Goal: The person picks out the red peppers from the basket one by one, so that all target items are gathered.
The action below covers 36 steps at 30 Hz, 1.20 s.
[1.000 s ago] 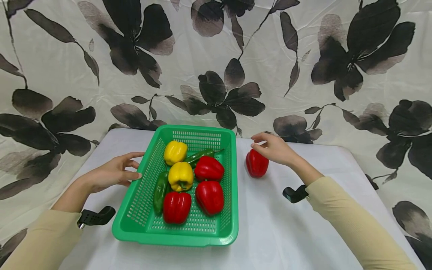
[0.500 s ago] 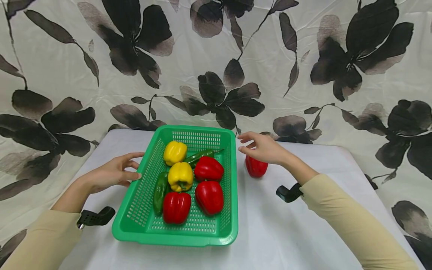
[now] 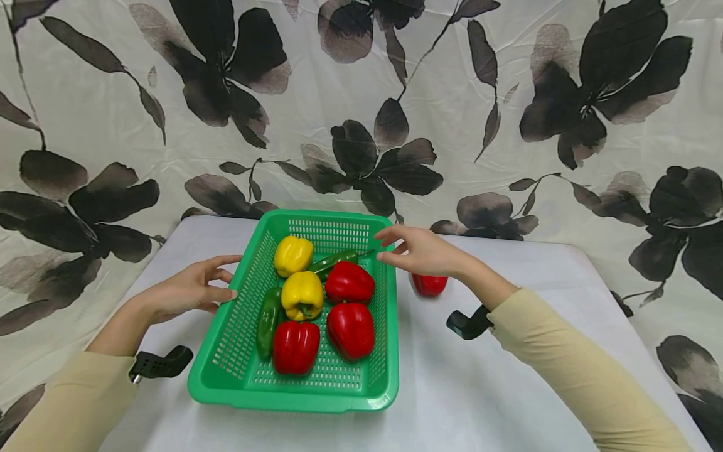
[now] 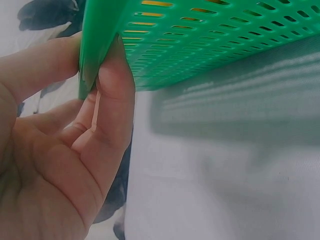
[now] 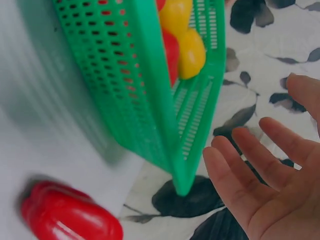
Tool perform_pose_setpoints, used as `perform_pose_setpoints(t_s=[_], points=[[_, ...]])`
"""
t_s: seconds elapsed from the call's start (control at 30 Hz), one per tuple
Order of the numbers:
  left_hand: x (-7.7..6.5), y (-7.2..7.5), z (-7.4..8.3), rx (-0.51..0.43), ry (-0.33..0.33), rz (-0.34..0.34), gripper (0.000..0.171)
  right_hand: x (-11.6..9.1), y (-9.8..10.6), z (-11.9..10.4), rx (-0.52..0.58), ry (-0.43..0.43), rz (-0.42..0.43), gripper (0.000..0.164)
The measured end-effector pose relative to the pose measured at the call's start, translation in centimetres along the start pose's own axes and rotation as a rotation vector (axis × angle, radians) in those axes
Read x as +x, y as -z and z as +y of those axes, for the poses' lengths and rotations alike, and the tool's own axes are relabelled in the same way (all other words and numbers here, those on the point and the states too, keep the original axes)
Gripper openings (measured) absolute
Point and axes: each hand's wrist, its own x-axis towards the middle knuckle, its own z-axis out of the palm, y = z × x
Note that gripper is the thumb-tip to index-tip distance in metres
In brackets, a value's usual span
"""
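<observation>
A green plastic basket [image 3: 369, 402] stands on the white table, with several peppers inside. My left hand [image 3: 189, 289] pinches its left rim; the left wrist view shows fingers [image 4: 115, 95] on both sides of the rim. My right hand [image 3: 420, 248] is over the far right rim, fingers loosely bent and holding nothing. Partly hidden under that hand, a red bell pepper [image 3: 430, 285] lies on the table outside the basket. Inside, a red bell pepper [image 3: 350, 282] is nearest the right hand, beside a long green pepper [image 3: 334, 262] whose stem points right.
Two yellow bell peppers [image 3: 302, 292], two more red bell peppers [image 3: 351, 331] and a second long green pepper [image 3: 269, 323] also lie in the basket. A floral cloth [image 3: 361, 81] hangs behind the white table [image 3: 480, 389].
My right hand has moved left, from above the red bell pepper on the table to the basket's right rim, with nothing in it. The left hand and the basket have stayed put.
</observation>
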Motion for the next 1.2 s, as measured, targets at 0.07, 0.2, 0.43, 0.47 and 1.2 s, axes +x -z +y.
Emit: perform_pose_setpoints(t_s=[0.07, 0.2, 0.43, 0.47, 1.2], points=[[0.0, 0.0, 0.0, 0.001, 0.002, 0.002, 0.084, 0.2, -0.2, -0.3, 0.003, 0.006, -0.015, 0.043], [0.0, 0.0, -0.1, -0.001, 0.003, 0.004, 0.084, 0.8, -0.7, -0.9, 0.014, 0.015, -0.056, 0.043], [0.0, 0.0, -0.2, -0.009, 0.002, 0.002, 0.084, 1.4, -1.2, -2.2, 0.024, 0.025, -0.103, 0.040], [0.0, 0.0, -0.2, -0.008, 0.003, 0.002, 0.084, 1.5, -1.3, -2.3, 0.028, 0.028, -0.107, 0.040], [0.0, 0.0, -0.1, -0.025, 0.000, -0.005, 0.085, 3.0, -3.7, -3.2, -0.016, -0.045, -0.352, 0.043]])
